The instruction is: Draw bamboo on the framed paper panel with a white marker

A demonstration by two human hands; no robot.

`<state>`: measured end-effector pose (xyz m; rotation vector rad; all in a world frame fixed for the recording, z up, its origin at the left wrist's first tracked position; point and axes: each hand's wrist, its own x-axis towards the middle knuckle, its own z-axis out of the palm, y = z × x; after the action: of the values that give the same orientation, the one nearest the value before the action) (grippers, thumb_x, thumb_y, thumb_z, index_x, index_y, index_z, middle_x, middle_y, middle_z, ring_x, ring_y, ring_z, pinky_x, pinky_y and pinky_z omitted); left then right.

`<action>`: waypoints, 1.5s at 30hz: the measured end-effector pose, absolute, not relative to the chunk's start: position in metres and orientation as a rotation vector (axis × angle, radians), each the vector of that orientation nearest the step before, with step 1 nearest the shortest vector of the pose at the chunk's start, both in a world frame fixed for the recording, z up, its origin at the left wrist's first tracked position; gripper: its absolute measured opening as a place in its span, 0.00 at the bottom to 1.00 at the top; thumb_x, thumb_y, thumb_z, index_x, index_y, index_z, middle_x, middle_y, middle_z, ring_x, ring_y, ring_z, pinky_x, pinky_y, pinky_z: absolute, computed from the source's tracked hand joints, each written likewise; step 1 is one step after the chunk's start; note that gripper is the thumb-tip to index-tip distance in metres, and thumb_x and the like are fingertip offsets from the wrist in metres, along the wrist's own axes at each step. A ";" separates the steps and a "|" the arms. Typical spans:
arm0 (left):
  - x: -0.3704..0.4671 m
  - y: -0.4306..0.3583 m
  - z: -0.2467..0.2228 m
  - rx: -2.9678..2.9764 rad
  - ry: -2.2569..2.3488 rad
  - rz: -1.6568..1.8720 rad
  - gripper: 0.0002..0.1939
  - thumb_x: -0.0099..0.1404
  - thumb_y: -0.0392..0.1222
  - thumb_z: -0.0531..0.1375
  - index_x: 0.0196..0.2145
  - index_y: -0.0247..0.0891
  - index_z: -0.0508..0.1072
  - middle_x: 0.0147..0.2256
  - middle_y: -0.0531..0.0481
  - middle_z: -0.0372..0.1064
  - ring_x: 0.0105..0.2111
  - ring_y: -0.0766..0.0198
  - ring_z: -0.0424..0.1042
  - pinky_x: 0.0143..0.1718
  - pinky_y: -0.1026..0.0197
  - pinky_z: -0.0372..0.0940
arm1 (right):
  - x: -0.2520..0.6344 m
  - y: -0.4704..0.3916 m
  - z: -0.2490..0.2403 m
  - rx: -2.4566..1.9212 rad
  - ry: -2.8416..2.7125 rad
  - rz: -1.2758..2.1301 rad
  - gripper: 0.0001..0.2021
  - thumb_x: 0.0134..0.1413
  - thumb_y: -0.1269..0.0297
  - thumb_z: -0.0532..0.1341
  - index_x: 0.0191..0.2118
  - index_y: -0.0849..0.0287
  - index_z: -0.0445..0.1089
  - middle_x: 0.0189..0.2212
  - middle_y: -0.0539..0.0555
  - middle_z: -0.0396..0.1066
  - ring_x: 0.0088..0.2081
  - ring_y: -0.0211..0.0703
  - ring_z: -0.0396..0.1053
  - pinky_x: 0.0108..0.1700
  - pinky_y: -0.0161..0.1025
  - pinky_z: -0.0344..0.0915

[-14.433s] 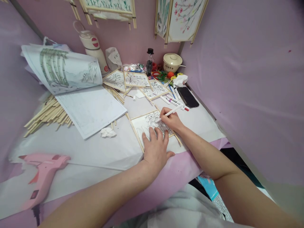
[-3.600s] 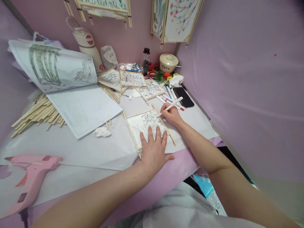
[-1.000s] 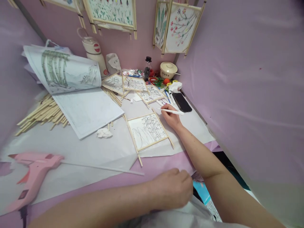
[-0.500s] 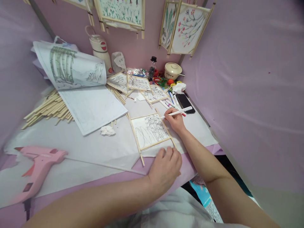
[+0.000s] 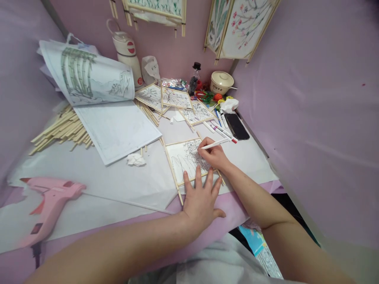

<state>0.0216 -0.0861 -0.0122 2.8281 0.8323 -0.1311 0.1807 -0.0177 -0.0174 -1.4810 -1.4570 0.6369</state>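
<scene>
A stick-framed drawing (image 5: pixel 179 161) with dark line work lies on the table in front of me. My right hand (image 5: pixel 213 154) grips a white pen (image 5: pixel 217 143), its tip at the upper middle of the drawing. My left hand (image 5: pixel 201 195) lies with fingers spread across the lower edge of the frame, its fingertips reaching onto the paper. Part of the drawing's right side is hidden by my right hand. Behind it rest several other framed drawings (image 5: pixel 177 98), partly overlapping.
To the left are a pink glue gun (image 5: pixel 55 201), a pile of wooden sticks (image 5: pixel 63 130) and an open sketch pad (image 5: pixel 118 130). A crumpled tissue (image 5: pixel 136 159) sits beside the pad. At the back right are a phone (image 5: pixel 237 126), markers (image 5: pixel 220 128) and a lidded pot (image 5: pixel 222 83).
My left hand has gone from curled below the frame to spread flat over its lower edge. My right hand has moved the pen leftward and slightly down, further onto the drawing.
</scene>
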 end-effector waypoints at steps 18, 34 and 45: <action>0.021 -0.087 -0.013 2.864 0.843 -0.039 0.49 0.56 0.75 0.55 0.68 0.49 0.51 0.70 0.46 0.38 0.67 0.30 0.36 0.59 0.19 0.32 | 0.180 -0.018 -0.016 -1.493 -1.483 0.630 0.03 0.47 0.70 0.59 0.26 0.57 0.64 0.21 0.45 0.61 0.23 0.34 0.56 0.27 0.35 0.54; 0.022 -0.088 -0.016 2.870 0.849 -0.023 0.49 0.56 0.74 0.55 0.68 0.49 0.51 0.70 0.46 0.39 0.67 0.30 0.35 0.58 0.18 0.30 | 0.181 -0.018 -0.017 -1.480 -1.473 0.646 0.03 0.47 0.70 0.59 0.26 0.57 0.65 0.20 0.44 0.60 0.23 0.33 0.55 0.26 0.34 0.54; 0.021 -0.088 -0.017 2.876 0.848 -0.013 0.48 0.56 0.74 0.55 0.68 0.49 0.51 0.70 0.46 0.39 0.67 0.29 0.35 0.58 0.19 0.31 | 0.181 -0.020 -0.015 -1.450 -1.450 0.711 0.03 0.43 0.70 0.59 0.25 0.57 0.64 0.20 0.45 0.61 0.22 0.33 0.55 0.26 0.34 0.53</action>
<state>0.0212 -0.0881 -0.0166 2.8761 0.8477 -0.0135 0.1808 -0.0202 -0.0149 -1.4499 -1.4496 0.7106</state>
